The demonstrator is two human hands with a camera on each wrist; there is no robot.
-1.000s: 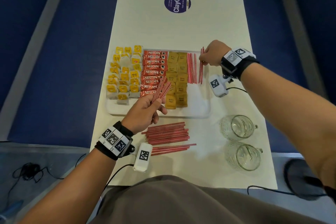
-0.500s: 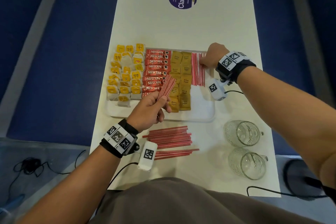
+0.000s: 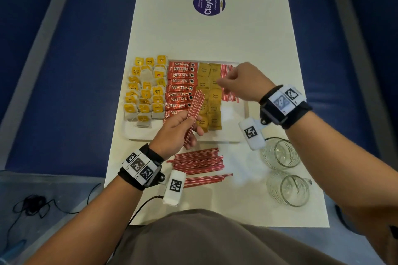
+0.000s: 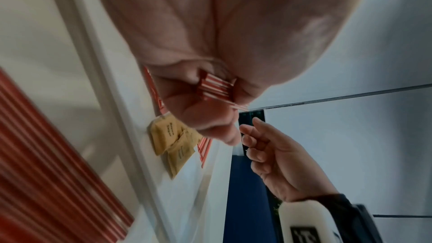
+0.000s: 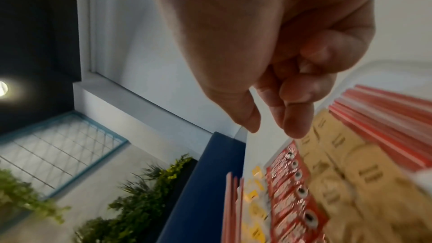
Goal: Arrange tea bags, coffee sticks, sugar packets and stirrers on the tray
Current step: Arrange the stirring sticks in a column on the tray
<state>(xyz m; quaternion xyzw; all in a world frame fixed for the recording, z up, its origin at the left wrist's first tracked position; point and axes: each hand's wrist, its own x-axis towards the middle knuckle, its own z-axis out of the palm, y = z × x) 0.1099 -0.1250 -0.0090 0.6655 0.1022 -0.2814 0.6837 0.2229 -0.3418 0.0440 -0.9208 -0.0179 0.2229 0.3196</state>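
Observation:
A white tray (image 3: 233, 123) holds yellow tea bags (image 3: 146, 90), red coffee sticks (image 3: 181, 88), brown sugar packets (image 3: 210, 97) and a row of red stirrers (image 3: 228, 84). My left hand (image 3: 174, 133) hovers over the tray's near edge and grips a bundle of red stirrers (image 3: 195, 109), seen end-on in the left wrist view as stirrers (image 4: 216, 90). My right hand (image 3: 243, 82) hangs above the sugar packets and the stirrer row. Its fingers are loosely curled, with nothing between thumb and forefinger in the right wrist view (image 5: 273, 128).
A pile of loose red stirrers (image 3: 198, 160) lies on the table in front of the tray, with a few more (image 3: 206, 179) nearer me. Two glass mugs (image 3: 280, 153) (image 3: 288, 189) stand at the right. A round purple sticker (image 3: 209, 3) is far up the table.
My right hand let go of a stirrer at the tray's stirrer row and moved left toward my left hand. The left hand kept its bundle almost still.

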